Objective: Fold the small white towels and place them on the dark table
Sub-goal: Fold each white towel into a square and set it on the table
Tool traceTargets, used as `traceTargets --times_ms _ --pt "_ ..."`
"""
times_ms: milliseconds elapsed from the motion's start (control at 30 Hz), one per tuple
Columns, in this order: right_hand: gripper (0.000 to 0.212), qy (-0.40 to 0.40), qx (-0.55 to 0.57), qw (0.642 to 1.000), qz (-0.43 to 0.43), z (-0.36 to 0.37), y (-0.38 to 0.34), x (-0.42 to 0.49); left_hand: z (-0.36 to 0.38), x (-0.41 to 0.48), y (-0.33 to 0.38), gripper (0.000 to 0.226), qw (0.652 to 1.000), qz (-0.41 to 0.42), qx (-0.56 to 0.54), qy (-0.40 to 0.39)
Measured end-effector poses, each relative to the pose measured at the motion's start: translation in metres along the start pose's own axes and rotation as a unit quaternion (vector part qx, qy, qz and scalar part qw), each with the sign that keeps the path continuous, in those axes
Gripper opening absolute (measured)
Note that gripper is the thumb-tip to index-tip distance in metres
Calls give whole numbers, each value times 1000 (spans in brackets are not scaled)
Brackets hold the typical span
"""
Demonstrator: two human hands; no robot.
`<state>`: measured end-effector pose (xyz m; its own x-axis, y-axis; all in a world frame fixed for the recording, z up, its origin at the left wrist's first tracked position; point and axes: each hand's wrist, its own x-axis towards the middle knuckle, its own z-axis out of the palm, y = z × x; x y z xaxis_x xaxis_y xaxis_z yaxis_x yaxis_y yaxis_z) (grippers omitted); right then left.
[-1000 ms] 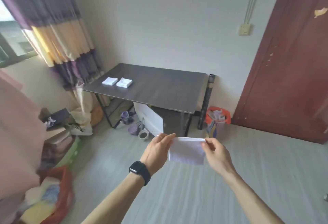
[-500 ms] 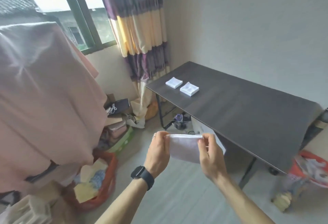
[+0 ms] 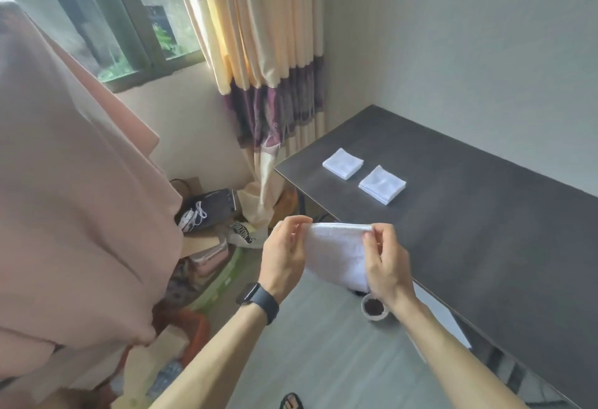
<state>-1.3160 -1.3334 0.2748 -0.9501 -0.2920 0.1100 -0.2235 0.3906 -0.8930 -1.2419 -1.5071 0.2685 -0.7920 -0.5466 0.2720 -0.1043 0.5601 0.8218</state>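
I hold a small white towel [image 3: 336,251] in the air in front of me, just off the near left corner of the dark table [image 3: 479,234]. My left hand [image 3: 283,255] pinches its upper left corner and my right hand [image 3: 386,266] pinches its upper right corner, so the cloth hangs folded between them. A black watch sits on my left wrist. On the table's left end lie two folded white towels side by side, one [image 3: 343,163] further left and one [image 3: 382,184] to its right.
A big pink cloth [image 3: 77,182] hangs close on the left. Striped purple and cream curtain [image 3: 259,52] by the window. Boxes, bags and clutter [image 3: 207,214] cover the floor at left. A small cup [image 3: 374,307] stands on the grey floor under my right wrist.
The view has swung left and closer to the table's left end. My hands have drawn nearer together, so the towel between them looks narrower.
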Motion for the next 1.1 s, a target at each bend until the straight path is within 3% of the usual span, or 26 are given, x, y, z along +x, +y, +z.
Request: traceTargets --times_ms 167,333,467,767,967,1100 --pt "18 57 -6 998 32 45 0 88 21 105 -17 43 992 5 69 -109" --pt "17 82 -1 991 102 75 27 173 67 198 -53 49 987 -16 47 -154" --pt "19 64 10 984 168 94 61 243 117 264 -86 39 982 -55 18 -180" --pt "21 35 -30 959 280 121 114 361 199 382 -132 43 943 -143 50 -297" --pt "23 64 -52 931 355 153 151 431 257 457 -174 45 920 -149 85 -352" --pt "16 97 -78 913 389 179 176 476 293 502 -207 40 904 -110 120 -396"
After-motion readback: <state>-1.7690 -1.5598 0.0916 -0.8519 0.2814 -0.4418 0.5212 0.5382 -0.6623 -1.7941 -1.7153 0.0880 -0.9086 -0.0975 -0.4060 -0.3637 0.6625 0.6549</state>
